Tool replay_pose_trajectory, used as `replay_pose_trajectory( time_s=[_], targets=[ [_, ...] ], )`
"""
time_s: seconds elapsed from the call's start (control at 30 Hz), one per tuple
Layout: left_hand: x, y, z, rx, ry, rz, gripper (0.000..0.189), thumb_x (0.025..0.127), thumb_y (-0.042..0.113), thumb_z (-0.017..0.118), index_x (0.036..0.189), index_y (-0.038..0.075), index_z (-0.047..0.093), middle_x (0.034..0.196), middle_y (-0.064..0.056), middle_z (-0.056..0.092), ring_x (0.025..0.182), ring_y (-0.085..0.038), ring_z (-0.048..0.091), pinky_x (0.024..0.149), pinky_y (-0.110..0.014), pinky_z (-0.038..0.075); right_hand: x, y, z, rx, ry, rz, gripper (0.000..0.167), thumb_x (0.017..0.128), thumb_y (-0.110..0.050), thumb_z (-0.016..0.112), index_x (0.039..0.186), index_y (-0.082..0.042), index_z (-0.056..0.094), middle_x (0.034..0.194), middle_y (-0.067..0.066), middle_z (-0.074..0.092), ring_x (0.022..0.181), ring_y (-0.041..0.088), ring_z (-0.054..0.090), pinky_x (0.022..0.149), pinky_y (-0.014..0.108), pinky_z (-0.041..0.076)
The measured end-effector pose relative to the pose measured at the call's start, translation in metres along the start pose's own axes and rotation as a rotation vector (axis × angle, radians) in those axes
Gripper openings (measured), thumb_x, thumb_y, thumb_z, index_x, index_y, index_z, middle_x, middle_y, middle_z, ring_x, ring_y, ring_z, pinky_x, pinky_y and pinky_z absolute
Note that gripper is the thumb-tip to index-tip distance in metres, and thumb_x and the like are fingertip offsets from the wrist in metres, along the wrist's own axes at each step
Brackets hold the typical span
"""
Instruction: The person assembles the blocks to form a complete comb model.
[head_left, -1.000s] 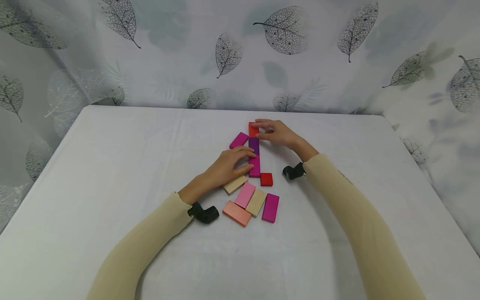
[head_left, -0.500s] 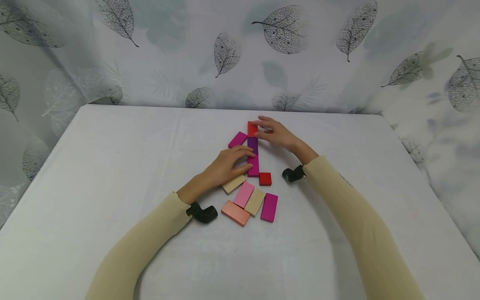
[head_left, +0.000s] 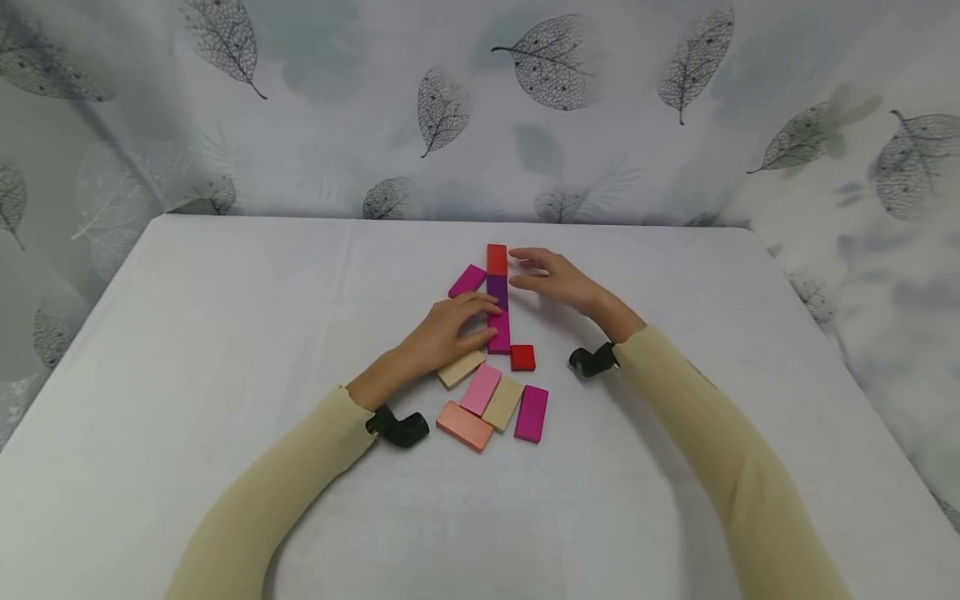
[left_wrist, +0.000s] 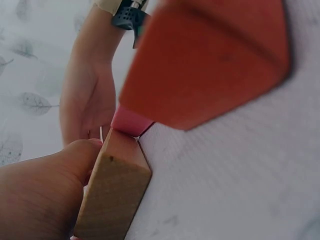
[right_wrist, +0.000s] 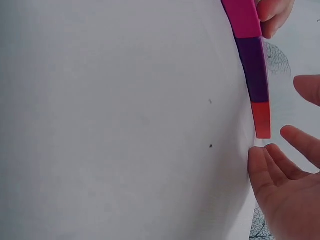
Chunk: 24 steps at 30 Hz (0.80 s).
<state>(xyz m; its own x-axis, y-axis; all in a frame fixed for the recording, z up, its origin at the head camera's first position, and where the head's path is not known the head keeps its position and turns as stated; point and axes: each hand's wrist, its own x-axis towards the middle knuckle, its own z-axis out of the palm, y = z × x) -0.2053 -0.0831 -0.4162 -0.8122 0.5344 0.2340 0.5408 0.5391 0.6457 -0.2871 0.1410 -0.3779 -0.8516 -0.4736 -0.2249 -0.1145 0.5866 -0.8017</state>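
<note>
In the head view, an orange-red block [head_left: 497, 260], a purple block [head_left: 497, 287] and a magenta block [head_left: 499, 342] stand end to end in a straight row. My left hand [head_left: 438, 335] reaches over from the left, its thumb and fingertips resting at the magenta block and the purple one's near end. To the right of the row's far end is my right hand [head_left: 561, 282], fingers spread and holding nothing. The right wrist view shows a gap between this hand [right_wrist: 295, 197] and the orange-red block [right_wrist: 262, 121]. Another magenta block [head_left: 467, 280] slants against the row's left side.
A small red square block [head_left: 522, 357] sits by the row's near end. Closer to me lie a pink block [head_left: 481, 389], a wooden block [head_left: 502, 405], a salmon block [head_left: 464, 426] and a magenta block [head_left: 532, 414]. Partly under my left hand is another wooden block [head_left: 461, 369].
My right hand has let go of the orange-red block and drawn back to the right. The left hand keeps its place on the row, and the view has shifted slightly.
</note>
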Motion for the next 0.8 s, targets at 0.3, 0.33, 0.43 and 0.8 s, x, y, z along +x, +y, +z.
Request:
replay_pose_trajectory(
  time_s=[0.3,0.33,0.43,0.8],
  targets=[
    [0.000,0.000,0.000,-0.002,-0.003,-0.006,0.036,0.094,0.023,0.066,0.126,0.007,0.063,0.135,-0.009,0.056,0.128,-0.024,0.049,0.109,-0.046,0.036,-0.018,0.001,0.006,0.034,0.041,0.019,0.048,0.097,-0.023,0.059,0.140,-0.005,0.047,0.145,0.015,0.046,0.138,0.031,0.039,0.109,0.050,0.038],
    [0.000,0.000,0.000,-0.003,-0.001,-0.004,0.035,0.094,0.023,0.066,0.126,0.007,0.063,0.135,-0.009,0.056,0.128,-0.024,0.050,0.109,-0.046,0.037,-0.020,0.001,0.008,0.033,0.039,0.014,0.047,0.097,-0.023,0.059,0.139,-0.005,0.047,0.144,0.015,0.046,0.138,0.032,0.039,0.108,0.050,0.038],
    [-0.001,0.000,0.000,0.000,0.005,0.000,0.035,0.094,0.022,0.066,0.125,0.007,0.064,0.135,-0.009,0.056,0.128,-0.024,0.050,0.109,-0.045,0.037,-0.027,0.001,0.010,0.034,0.027,0.001,0.047,0.097,-0.022,0.059,0.139,-0.005,0.047,0.144,0.015,0.047,0.138,0.032,0.039,0.108,0.051,0.038],
    [-0.001,0.003,-0.001,-0.006,-0.001,-0.011,0.036,0.094,0.022,0.066,0.125,0.007,0.063,0.136,-0.009,0.055,0.129,-0.025,0.049,0.110,-0.046,0.036,-0.052,0.001,0.018,0.075,0.042,-0.014,0.043,0.096,-0.019,0.060,0.136,-0.004,0.050,0.139,0.015,0.052,0.131,0.031,0.046,0.104,0.048,0.043]
  ],
)
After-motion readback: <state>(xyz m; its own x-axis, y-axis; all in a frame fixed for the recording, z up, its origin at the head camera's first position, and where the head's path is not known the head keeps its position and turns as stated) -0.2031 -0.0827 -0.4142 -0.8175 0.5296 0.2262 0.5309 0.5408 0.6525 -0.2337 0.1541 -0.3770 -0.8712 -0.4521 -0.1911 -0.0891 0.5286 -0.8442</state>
